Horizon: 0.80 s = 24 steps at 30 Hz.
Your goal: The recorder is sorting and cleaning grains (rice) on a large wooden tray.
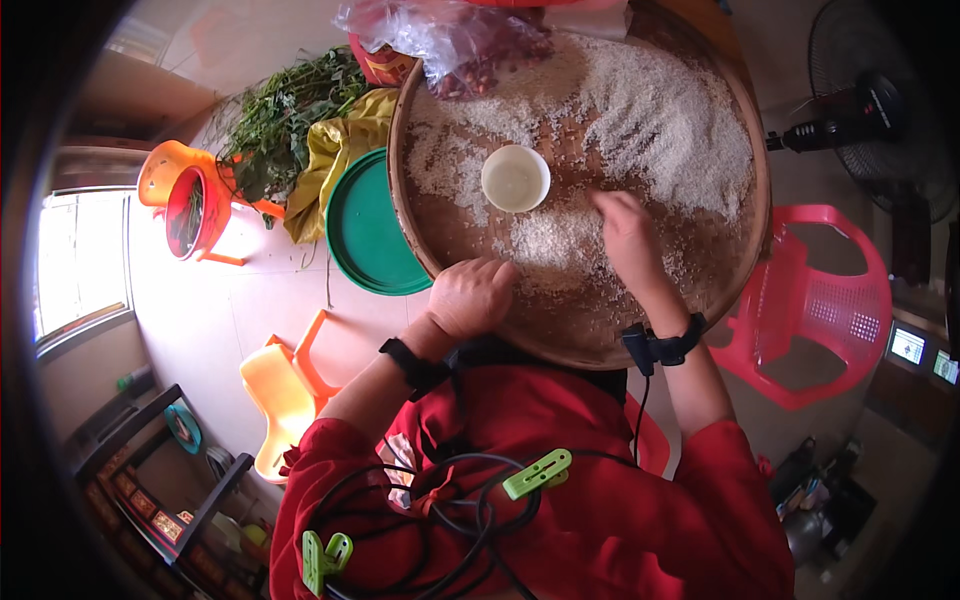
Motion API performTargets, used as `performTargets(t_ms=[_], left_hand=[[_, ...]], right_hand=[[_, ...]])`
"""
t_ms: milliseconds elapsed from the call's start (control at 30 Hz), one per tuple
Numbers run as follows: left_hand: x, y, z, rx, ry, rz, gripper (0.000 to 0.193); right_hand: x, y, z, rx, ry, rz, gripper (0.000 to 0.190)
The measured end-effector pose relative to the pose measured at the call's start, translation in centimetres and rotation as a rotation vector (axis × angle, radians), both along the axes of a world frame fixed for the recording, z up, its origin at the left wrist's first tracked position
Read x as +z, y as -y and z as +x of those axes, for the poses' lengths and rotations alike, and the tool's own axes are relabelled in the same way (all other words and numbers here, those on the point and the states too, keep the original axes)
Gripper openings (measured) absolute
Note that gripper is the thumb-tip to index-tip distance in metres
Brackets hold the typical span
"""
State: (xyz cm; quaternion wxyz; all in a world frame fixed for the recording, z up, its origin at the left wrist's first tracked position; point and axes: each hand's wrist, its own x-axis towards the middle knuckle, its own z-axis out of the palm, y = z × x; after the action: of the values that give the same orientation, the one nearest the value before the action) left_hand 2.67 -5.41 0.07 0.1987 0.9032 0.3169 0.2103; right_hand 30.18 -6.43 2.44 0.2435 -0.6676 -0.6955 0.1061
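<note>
A broad woven bamboo tray (577, 330) lies before me with white rice grains (667, 127) spread over it. My left hand (472, 296) is curled at its near left rim; the undersides of its fingers are hidden. Over the tray's middle, my right hand (628, 232) is bent and slightly blurred, close to a small heap of rice (556, 244). Whether its fingertips pinch any grains is not visible. A pale round bowl (516, 178) stands on the tray to the left of that hand. At the far rim rests a clear plastic bag (450, 37) with small reddish-brown pieces inside.
Left of the tray are a green round lid or tray (375, 232), a yellow sack (330, 146) and leafy stems (289, 112). Orange chairs (281, 394) stand on the left floor. To the right are a pink plastic chair (817, 307) and a black fan (862, 112). Black cable (480, 517) crosses my chest.
</note>
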Motion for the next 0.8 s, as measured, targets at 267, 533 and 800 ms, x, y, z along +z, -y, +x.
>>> performTargets(t_ms=[267, 533, 800], left_hand=[[0.4, 0.0, 0.1, 0.011, -0.024, 0.016, 0.007], [0.5, -0.1, 0.1, 0.004, -0.006, 0.013, 0.009], [0.3, 0.1, 0.1, 0.017, -0.002, 0.026, 0.007]], right_hand=[[-2.5, -2.2, 3.6, -0.314, -0.014, -0.028, 0.009], [-4.0, -3.3, 3.2, -0.394, 0.073, -0.066, 0.014], [-2.4, -2.0, 4.7, -0.448, -0.222, -0.117, 0.019]])
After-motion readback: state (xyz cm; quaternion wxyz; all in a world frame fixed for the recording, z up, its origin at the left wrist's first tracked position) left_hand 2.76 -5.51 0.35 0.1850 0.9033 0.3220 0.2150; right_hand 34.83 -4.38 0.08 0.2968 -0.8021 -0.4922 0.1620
